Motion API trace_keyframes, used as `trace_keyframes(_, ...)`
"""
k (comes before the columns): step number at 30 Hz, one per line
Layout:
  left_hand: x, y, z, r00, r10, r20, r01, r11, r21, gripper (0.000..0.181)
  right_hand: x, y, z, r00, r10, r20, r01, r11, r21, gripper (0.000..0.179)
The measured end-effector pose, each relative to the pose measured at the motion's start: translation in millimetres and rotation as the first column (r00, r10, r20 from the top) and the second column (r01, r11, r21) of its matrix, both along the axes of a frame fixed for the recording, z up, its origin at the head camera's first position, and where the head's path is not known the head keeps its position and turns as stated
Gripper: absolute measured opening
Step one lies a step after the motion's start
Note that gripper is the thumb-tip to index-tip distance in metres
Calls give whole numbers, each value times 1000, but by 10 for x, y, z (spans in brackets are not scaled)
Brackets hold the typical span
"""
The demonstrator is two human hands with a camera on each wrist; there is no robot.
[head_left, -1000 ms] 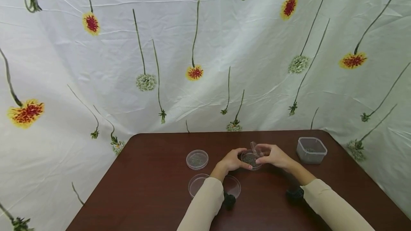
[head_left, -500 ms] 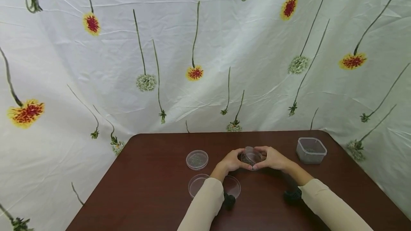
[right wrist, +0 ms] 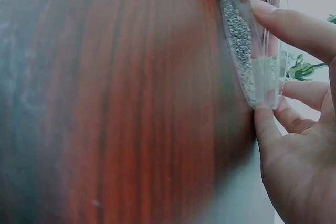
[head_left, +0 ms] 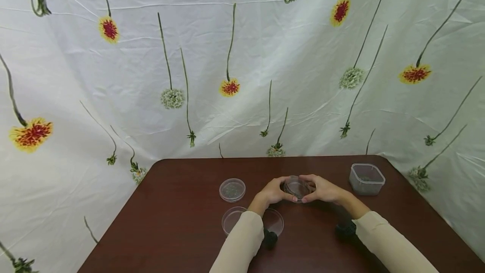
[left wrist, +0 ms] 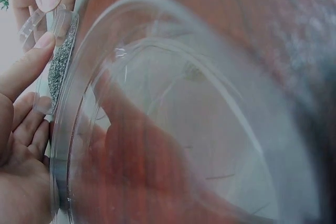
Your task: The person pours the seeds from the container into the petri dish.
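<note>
Round dish (right wrist: 251,87), right of centre in the head view: grey granules (right wrist: 239,35), clear lid (right wrist: 273,85) tilted over it. Left hand (head_left: 273,190) curled round its left side; right hand (head_left: 323,188) pinching lid and dish edge. Best handling, as judged — dish level, lid lowered evenly, fingertips off the rim.

Second dish (head_left: 232,199), centre: granules. Clear round pieces (head_left: 230,220), lower centre, partly behind left sleeve (head_left: 240,239). Tub (head_left: 365,188), right — little inside, unclear.
</note>
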State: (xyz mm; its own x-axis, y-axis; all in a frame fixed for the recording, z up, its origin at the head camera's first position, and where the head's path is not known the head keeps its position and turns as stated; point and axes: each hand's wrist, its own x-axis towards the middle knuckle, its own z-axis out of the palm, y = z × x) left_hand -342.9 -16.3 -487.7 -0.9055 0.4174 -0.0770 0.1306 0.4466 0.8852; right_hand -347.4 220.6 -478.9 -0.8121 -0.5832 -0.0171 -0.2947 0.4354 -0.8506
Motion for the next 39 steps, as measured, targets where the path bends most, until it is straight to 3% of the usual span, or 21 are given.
trace_keyframes(13, 8, 16, 13, 1000, 7, -16, -7, 1000, -17, 82, -3, 2, -61, 999, -46, 23, 46, 999, -26, 95)
trace_keyframes(23, -4, -40, -11, 998, -45, 31, 45, 999, 21, 106, 20, -14, -76, 998, -62, 24, 63, 998, -8, 94)
trace_keyframes(32, -5, -31, 7, 999, -42, 13, 42, 999, -22, 102, 33, -25, -81, 996, -88, 16, 88, 996, 11, 93)
trace_keyframes(39, -34, -51, -18, 998, -55, 12, 55, 998, -26, 105, 36, -43, -62, 996, -67, 57, 70, 996, -48, 98)
